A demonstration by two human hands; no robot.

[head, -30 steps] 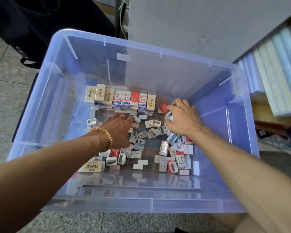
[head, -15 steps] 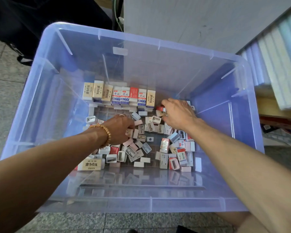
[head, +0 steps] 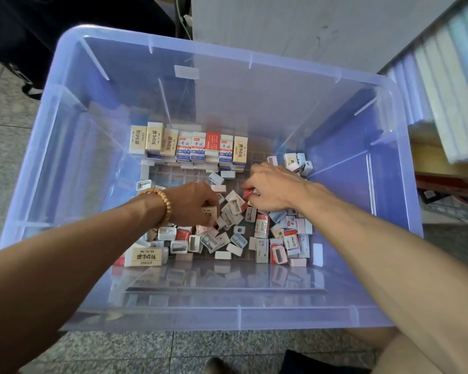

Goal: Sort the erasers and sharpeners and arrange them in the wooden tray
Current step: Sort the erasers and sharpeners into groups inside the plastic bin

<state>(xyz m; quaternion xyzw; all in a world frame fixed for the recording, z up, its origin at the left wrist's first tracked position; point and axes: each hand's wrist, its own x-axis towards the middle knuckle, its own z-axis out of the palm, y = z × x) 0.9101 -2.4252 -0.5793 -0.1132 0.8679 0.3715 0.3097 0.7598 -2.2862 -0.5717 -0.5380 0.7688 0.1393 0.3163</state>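
Both hands reach into a clear bluish plastic bin (head: 73, 109). A row of upright erasers (head: 189, 145) in beige, blue-white and red sleeves stands against the far side of the bin floor. A loose heap of small erasers and sharpeners (head: 235, 233) covers the middle. My left hand (head: 192, 203), with a bead bracelet on the wrist, grips a beige eraser (head: 210, 211) over the heap. My right hand (head: 273, 188) curls its fingers round a red-sleeved eraser (head: 247, 193). A large beige eraser (head: 146, 257) lies flat at the near left. No wooden tray shows.
Several more sharpeners (head: 297, 161) lie at the far right of the bin floor. The bin stands on a speckled stone floor (head: 173, 352). Stacked pale books (head: 449, 85) fill a shelf at the right. A dark bag (head: 25, 36) is at the far left, a grey panel (head: 308, 25) behind.
My right hand has drawn back from the eraser row toward the heap and now holds a red eraser. My left hand has closed on a beige eraser.
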